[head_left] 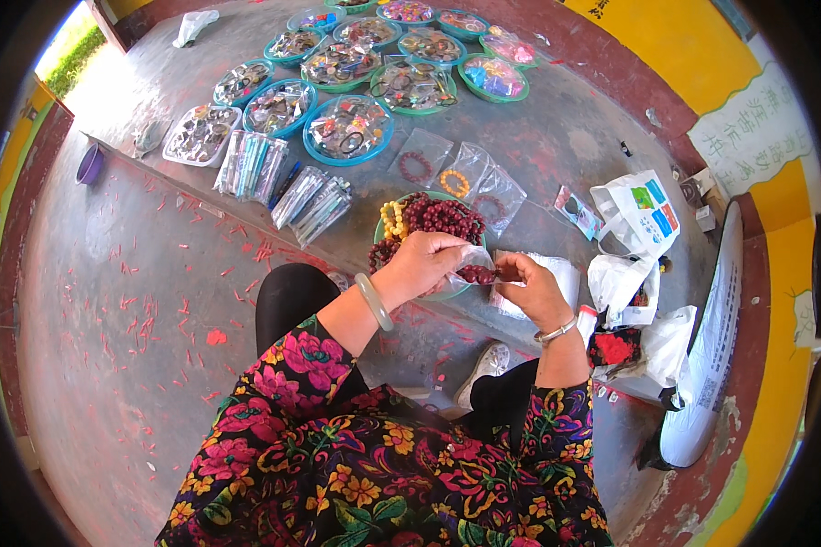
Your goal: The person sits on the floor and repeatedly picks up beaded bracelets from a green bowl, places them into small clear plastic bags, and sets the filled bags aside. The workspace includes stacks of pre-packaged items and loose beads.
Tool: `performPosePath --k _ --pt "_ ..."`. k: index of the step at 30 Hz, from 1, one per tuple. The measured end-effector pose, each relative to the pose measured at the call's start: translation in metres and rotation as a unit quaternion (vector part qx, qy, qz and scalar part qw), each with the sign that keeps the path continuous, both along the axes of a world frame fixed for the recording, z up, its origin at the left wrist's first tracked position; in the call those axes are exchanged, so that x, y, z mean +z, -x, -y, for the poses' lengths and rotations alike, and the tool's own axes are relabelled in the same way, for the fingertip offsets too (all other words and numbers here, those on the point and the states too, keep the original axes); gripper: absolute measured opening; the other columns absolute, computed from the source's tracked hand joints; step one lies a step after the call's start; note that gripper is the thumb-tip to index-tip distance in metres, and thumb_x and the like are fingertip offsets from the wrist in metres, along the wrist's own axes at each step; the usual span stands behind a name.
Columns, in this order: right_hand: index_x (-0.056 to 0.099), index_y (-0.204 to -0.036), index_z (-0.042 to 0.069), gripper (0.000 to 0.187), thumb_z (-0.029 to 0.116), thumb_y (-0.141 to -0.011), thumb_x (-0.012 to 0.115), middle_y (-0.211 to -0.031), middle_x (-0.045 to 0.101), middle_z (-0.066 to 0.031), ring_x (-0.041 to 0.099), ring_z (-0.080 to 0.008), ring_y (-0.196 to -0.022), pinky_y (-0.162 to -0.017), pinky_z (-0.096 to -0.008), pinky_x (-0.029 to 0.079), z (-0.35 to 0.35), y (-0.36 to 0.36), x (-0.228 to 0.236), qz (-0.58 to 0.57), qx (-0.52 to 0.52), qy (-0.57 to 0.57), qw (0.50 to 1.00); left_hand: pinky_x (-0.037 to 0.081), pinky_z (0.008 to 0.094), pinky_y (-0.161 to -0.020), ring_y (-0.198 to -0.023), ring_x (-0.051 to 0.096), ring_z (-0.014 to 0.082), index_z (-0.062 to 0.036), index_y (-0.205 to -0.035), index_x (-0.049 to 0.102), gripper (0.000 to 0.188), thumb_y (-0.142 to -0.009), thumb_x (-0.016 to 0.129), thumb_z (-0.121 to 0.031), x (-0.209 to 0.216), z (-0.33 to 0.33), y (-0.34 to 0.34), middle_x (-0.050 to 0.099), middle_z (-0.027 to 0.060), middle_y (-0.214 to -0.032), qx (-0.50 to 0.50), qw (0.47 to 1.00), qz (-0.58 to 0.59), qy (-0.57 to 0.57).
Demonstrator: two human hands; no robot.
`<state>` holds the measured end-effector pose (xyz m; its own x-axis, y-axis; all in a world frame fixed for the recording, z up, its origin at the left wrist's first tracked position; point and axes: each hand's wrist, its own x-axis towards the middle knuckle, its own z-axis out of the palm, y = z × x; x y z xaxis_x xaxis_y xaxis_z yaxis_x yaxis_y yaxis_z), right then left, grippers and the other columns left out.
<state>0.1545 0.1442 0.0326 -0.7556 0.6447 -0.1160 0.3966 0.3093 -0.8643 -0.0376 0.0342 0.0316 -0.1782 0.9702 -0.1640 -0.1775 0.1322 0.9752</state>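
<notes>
My left hand (pixel 420 264) grips a small clear plastic bag (pixel 471 263) just above a green-rimmed plate (pixel 379 230) piled with dark red bead bracelets (pixel 442 215) and a yellow bead bracelet (pixel 392 219). My right hand (pixel 531 284) pinches a dark red bead bracelet (pixel 477 273) at the bag's mouth. A pale bangle sits on my left wrist and a silver one on my right. Both hands meet over the near edge of the plate.
Bagged bracelets (pixel 465 173) lie behind the plate. Blue and green plates of wrapped jewellery (pixel 348 128) fill the concrete step further back, with bundles of packets (pixel 251 164). White plastic bags (pixel 639 219) and a large white sack (pixel 711 346) stand at my right. Red scraps litter the floor at left.
</notes>
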Motion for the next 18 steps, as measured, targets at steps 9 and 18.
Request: performPosePath --k 9,18 --pt "0.063 -0.079 -0.002 0.016 0.013 -0.076 0.062 -0.063 0.061 -0.0037 0.056 -0.0087 -0.059 -0.053 -0.0211 0.043 0.003 0.004 0.014 0.009 -0.067 0.141 0.988 0.033 0.0221 -0.036 -0.041 0.043 0.0056 -0.0009 -0.097 0.063 0.022 -0.087 0.051 -0.017 -0.006 -0.001 0.001 0.051 -0.0006 -0.057 0.028 1.0 -0.012 0.002" --pt "0.064 -0.076 -0.001 0.013 0.011 -0.077 0.06 -0.063 0.062 -0.0052 0.055 -0.0076 -0.056 -0.051 -0.0201 0.042 0.002 0.0 0.019 0.015 -0.118 0.031 0.992 0.038 0.0222 -0.044 -0.048 0.047 0.0053 -0.0016 -0.095 0.064 0.02 -0.086 0.053 -0.016 -0.008 -0.003 0.002 0.054 0.0007 -0.061 0.038 0.984 -0.171 -0.021"
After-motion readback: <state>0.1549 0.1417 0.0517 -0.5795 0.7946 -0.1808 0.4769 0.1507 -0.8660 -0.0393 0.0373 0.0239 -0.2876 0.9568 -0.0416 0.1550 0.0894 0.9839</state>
